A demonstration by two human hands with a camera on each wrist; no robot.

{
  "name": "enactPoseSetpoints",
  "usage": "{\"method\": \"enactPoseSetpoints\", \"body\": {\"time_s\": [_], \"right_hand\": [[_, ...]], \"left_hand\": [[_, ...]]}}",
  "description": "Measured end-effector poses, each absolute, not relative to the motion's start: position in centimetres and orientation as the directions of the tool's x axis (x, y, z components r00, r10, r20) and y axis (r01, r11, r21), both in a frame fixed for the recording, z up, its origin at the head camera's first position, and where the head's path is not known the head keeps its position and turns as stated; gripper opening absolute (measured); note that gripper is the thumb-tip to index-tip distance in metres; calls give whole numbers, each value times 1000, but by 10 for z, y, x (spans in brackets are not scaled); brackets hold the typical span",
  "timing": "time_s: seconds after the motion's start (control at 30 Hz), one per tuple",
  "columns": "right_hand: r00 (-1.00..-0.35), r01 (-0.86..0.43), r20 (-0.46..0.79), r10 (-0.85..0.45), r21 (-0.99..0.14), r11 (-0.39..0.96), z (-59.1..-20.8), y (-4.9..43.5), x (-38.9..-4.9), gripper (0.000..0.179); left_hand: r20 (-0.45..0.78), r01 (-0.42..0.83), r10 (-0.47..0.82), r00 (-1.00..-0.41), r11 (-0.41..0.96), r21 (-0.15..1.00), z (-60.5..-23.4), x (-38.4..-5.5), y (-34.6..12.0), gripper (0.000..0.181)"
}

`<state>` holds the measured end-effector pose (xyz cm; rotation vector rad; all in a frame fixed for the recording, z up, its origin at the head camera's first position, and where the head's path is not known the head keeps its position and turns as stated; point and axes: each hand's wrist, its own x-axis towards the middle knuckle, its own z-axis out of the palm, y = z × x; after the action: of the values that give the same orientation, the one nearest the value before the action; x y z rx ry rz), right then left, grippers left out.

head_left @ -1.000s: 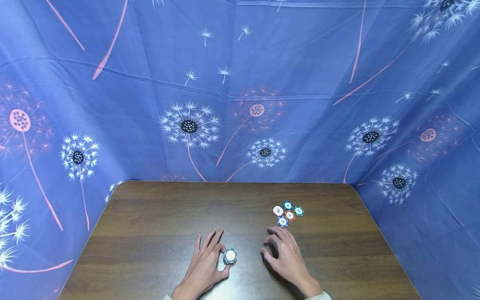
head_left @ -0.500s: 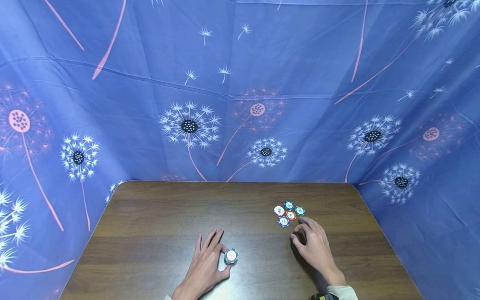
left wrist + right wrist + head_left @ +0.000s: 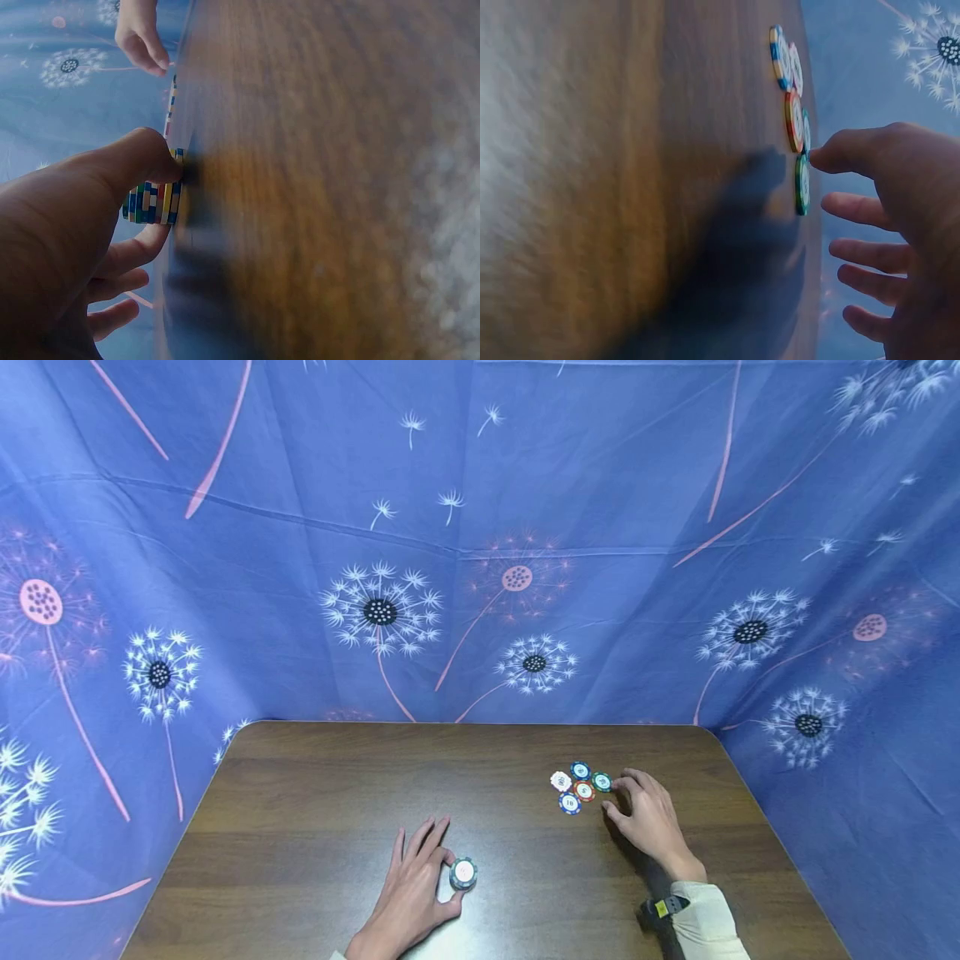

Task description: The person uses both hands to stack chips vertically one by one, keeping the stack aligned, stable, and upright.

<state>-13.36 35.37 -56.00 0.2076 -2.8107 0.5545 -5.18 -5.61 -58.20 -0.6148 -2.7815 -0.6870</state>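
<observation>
A short stack of poker chips [image 3: 464, 872] stands on the table, a green-edged chip on top. My left hand [image 3: 408, 889] grips it between thumb and index finger, its other fingers spread. In the left wrist view the stack's layered edge [image 3: 155, 202] shows several colours. At the right, several loose poker chips lie flat: a white one [image 3: 560, 781], a red one [image 3: 583, 791], two blue ones and a green one [image 3: 602, 782]. My right hand [image 3: 656, 822] hovers just right of the green chip, thumb and fingers apart and holding nothing, as the right wrist view also shows.
The brown wooden table [image 3: 337, 768] has rounded far corners. A blue cloth with dandelion prints [image 3: 450, 527] hangs behind it and at both sides. A dark wrist device [image 3: 663, 907] sits at my right cuff.
My right hand has moved rightward and a little farther away, from in front of the loose chips to beside the green one. My left hand keeps holding the stack in place.
</observation>
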Motion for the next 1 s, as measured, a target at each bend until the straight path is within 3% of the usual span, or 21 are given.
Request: {"method": "enactPoseSetpoints", "body": {"time_s": [0.53, 1.0], "right_hand": [[-966, -188, 230, -119, -309, 932, -567, 365, -162, 43], [-976, -179, 173, -131, -301, 937, -560, 364, -172, 29]], "left_hand": [[262, 433, 351, -899, 801, 413, -581, -51, -57, 35], [282, 449, 358, -890, 800, 399, -581, -51, -57, 35]]}}
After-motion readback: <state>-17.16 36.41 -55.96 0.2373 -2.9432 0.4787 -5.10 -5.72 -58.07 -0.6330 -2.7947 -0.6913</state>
